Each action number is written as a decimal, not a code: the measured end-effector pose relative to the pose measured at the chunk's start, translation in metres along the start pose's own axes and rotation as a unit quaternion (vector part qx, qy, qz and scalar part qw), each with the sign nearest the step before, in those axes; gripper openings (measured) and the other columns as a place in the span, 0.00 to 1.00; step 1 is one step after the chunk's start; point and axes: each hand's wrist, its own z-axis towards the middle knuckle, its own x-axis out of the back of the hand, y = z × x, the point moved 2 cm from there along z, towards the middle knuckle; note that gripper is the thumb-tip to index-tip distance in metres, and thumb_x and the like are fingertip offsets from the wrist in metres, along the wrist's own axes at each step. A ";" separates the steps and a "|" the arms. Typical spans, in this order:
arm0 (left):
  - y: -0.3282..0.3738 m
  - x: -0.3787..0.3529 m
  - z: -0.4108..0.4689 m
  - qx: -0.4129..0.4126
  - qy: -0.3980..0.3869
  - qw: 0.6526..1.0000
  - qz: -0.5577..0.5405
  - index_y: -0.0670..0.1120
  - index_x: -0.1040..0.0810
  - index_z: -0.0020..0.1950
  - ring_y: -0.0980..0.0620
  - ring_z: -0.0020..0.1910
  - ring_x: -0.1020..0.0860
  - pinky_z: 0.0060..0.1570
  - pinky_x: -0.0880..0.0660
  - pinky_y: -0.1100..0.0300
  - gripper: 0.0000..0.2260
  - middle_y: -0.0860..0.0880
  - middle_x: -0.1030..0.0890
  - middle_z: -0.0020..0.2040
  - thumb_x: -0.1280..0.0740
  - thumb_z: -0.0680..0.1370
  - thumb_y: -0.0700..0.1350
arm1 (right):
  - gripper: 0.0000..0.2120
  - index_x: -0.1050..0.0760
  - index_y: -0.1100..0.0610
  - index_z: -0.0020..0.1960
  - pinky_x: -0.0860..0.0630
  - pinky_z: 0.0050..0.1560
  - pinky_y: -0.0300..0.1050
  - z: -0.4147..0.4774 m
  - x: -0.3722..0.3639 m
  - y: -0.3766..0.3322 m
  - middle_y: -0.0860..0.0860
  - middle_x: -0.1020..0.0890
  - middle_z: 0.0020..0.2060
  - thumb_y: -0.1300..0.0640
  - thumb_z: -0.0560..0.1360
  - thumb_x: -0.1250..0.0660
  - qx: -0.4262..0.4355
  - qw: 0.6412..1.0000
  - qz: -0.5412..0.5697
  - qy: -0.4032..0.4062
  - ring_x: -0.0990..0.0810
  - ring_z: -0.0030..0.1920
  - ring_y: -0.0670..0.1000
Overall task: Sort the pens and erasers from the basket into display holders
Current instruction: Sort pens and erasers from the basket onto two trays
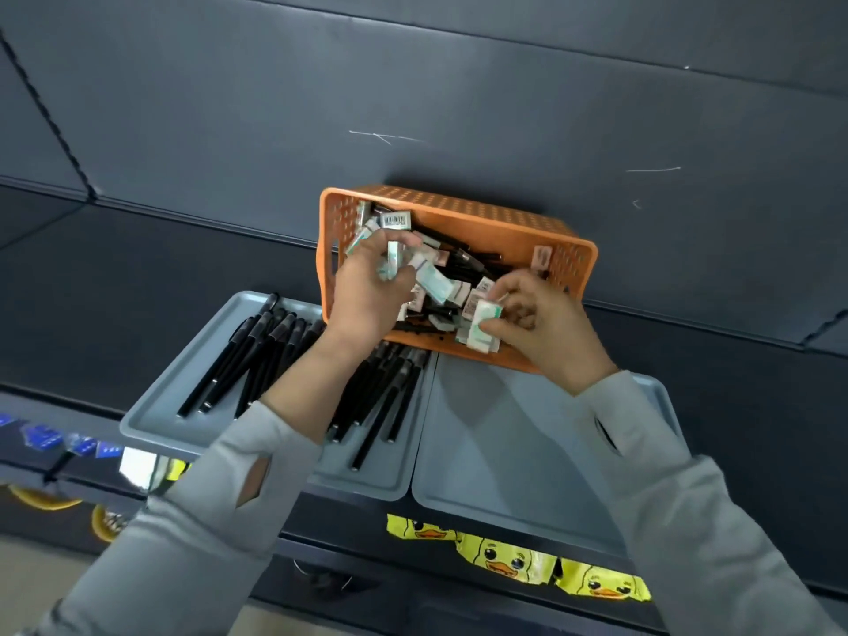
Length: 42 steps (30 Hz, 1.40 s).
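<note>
An orange perforated basket (459, 213) sits on a dark shelf and holds wrapped erasers (436, 282) mixed with black pens (468, 261). My left hand (367, 291) reaches into its left half and grips several erasers (394, 261). At the basket's front right, my right hand (541, 323) holds a few stacked erasers (482, 330). In front of the basket lie two grey trays. The left tray (183, 378) carries several black pens (257, 355). The right tray (527, 452) shows only its bare floor.
Yellow duck-print packets (514, 560) hang below the shelf's front edge. Blue packets (46, 436) and a shiny white one (137, 465) sit low at the left. A dark padded wall (413, 84) rises behind the basket.
</note>
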 end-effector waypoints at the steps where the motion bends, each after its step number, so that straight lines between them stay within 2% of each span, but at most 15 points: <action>1: 0.002 -0.004 -0.009 0.040 -0.013 0.997 -0.067 0.49 0.22 0.51 0.56 0.47 0.20 0.47 0.19 0.53 0.10 0.58 0.23 0.51 0.35 0.77 0.33 | 0.11 0.23 0.52 0.51 0.27 0.42 0.35 -0.006 0.001 0.004 0.52 0.17 0.39 0.59 0.71 0.25 -0.010 0.997 -0.011 -0.076 0.22 0.37 0.46; 4: -0.003 -0.014 -0.035 0.119 -0.020 0.978 -0.171 0.49 0.22 0.48 0.52 0.45 0.19 0.44 0.18 0.55 0.12 0.54 0.21 0.49 0.35 0.77 0.31 | 0.13 0.19 0.51 0.55 0.27 0.44 0.35 -0.022 -0.007 0.019 0.47 0.20 0.40 0.61 0.72 0.26 -0.012 0.981 -0.060 -0.183 0.22 0.39 0.44; 6: -0.010 -0.017 -0.046 0.155 -0.011 0.968 -0.199 0.49 0.21 0.49 0.49 0.41 0.19 0.45 0.20 0.53 0.12 0.49 0.19 0.46 0.35 0.77 0.32 | 0.16 0.21 0.51 0.59 0.25 0.47 0.40 -0.032 -0.014 0.023 0.48 0.21 0.46 0.58 0.72 0.26 -0.005 0.983 -0.107 -0.150 0.21 0.43 0.47; 10: -0.020 -0.013 -0.056 0.185 0.018 0.957 -0.221 0.47 0.23 0.49 0.50 0.37 0.20 0.38 0.21 0.58 0.11 0.48 0.18 0.44 0.36 0.77 0.31 | 0.10 0.20 0.51 0.50 0.25 0.45 0.45 -0.049 -0.018 0.024 0.47 0.20 0.44 0.49 0.70 0.26 0.011 0.974 -0.198 -0.107 0.21 0.43 0.48; 14: -0.022 -0.006 -0.062 0.199 0.007 0.951 -0.238 0.45 0.22 0.51 0.49 0.43 0.18 0.43 0.20 0.55 0.10 0.46 0.18 0.49 0.35 0.77 0.31 | 0.12 0.17 0.53 0.54 0.29 0.49 0.42 -0.049 -0.036 0.027 0.50 0.18 0.51 0.60 0.71 0.26 0.037 0.976 -0.203 -0.064 0.21 0.51 0.52; 16: -0.023 -0.002 -0.065 0.203 -0.002 0.949 -0.242 0.44 0.23 0.54 0.48 0.46 0.18 0.42 0.19 0.58 0.11 0.45 0.17 0.51 0.36 0.77 0.31 | 0.13 0.17 0.57 0.54 0.25 0.52 0.48 -0.046 -0.049 0.027 0.54 0.18 0.52 0.65 0.71 0.28 0.060 0.975 -0.211 -0.021 0.21 0.53 0.57; 22: -0.030 0.009 -0.070 0.207 -0.019 0.953 -0.221 0.43 0.24 0.55 0.48 0.49 0.18 0.46 0.18 0.54 0.10 0.46 0.18 0.52 0.35 0.78 0.31 | 0.14 0.15 0.58 0.50 0.21 0.39 0.50 -0.041 -0.066 0.029 0.55 0.19 0.40 0.70 0.67 0.27 0.102 0.959 -0.255 0.072 0.21 0.42 0.60; 25: -0.031 0.005 -0.072 0.205 -0.033 0.956 -0.209 0.44 0.23 0.54 0.51 0.46 0.18 0.43 0.18 0.56 0.10 0.47 0.18 0.49 0.36 0.78 0.31 | 0.09 0.15 0.56 0.49 0.21 0.40 0.50 -0.040 -0.062 0.025 0.53 0.17 0.41 0.64 0.73 0.31 0.081 0.968 -0.225 0.083 0.19 0.42 0.58; 27: -0.030 0.001 -0.074 0.201 -0.041 0.958 -0.200 0.45 0.23 0.52 0.51 0.45 0.19 0.42 0.19 0.56 0.10 0.46 0.19 0.48 0.36 0.78 0.31 | 0.08 0.16 0.54 0.50 0.21 0.41 0.49 -0.042 -0.056 0.015 0.50 0.15 0.44 0.56 0.78 0.34 -0.014 0.991 -0.084 0.100 0.18 0.43 0.52; 30: -0.029 -0.006 -0.077 0.190 -0.052 0.964 -0.180 0.47 0.23 0.49 0.49 0.44 0.20 0.40 0.19 0.57 0.11 0.44 0.19 0.49 0.35 0.77 0.31 | 0.08 0.19 0.58 0.53 0.20 0.36 0.43 -0.042 -0.054 -0.003 0.52 0.15 0.44 0.55 0.78 0.34 -0.154 0.965 0.211 0.029 0.19 0.39 0.49; 32: -0.027 -0.011 -0.078 0.185 -0.056 0.965 -0.175 0.48 0.23 0.49 0.49 0.42 0.21 0.40 0.20 0.56 0.10 0.45 0.19 0.46 0.35 0.77 0.32 | 0.07 0.22 0.61 0.54 0.22 0.35 0.40 -0.044 -0.051 -0.009 0.55 0.17 0.43 0.63 0.76 0.32 -0.156 0.952 0.261 -0.006 0.22 0.35 0.45; 34: -0.024 -0.011 -0.076 0.193 -0.048 0.962 -0.186 0.45 0.23 0.51 0.51 0.38 0.21 0.42 0.21 0.53 0.06 0.47 0.19 0.43 0.34 0.78 0.35 | 0.07 0.20 0.58 0.53 0.25 0.35 0.40 -0.045 -0.039 -0.002 0.52 0.17 0.41 0.65 0.76 0.32 -0.152 0.962 0.228 0.019 0.24 0.32 0.42; 36: -0.023 -0.005 -0.073 0.216 -0.036 0.953 -0.207 0.43 0.24 0.55 0.51 0.40 0.20 0.42 0.20 0.55 0.05 0.47 0.20 0.45 0.34 0.79 0.38 | 0.09 0.18 0.53 0.49 0.29 0.39 0.38 -0.046 -0.019 0.012 0.41 0.19 0.37 0.64 0.77 0.34 -0.137 0.983 0.111 0.044 0.25 0.32 0.38; 39: -0.024 0.004 -0.069 0.261 -0.035 0.934 -0.240 0.44 0.23 0.58 0.50 0.44 0.19 0.38 0.21 0.60 0.08 0.46 0.19 0.49 0.34 0.80 0.43 | 0.11 0.17 0.49 0.49 0.29 0.47 0.38 -0.046 -0.009 0.016 0.41 0.18 0.45 0.62 0.78 0.35 -0.118 0.990 -0.030 -0.070 0.22 0.45 0.41; 42: -0.023 0.007 -0.070 0.290 -0.045 0.921 -0.257 0.44 0.23 0.60 0.50 0.43 0.19 0.36 0.22 0.61 0.09 0.45 0.19 0.48 0.36 0.80 0.39 | 0.12 0.21 0.51 0.55 0.27 0.52 0.36 -0.047 -0.026 0.008 0.47 0.19 0.52 0.64 0.74 0.30 -0.094 0.984 -0.043 -0.148 0.22 0.52 0.47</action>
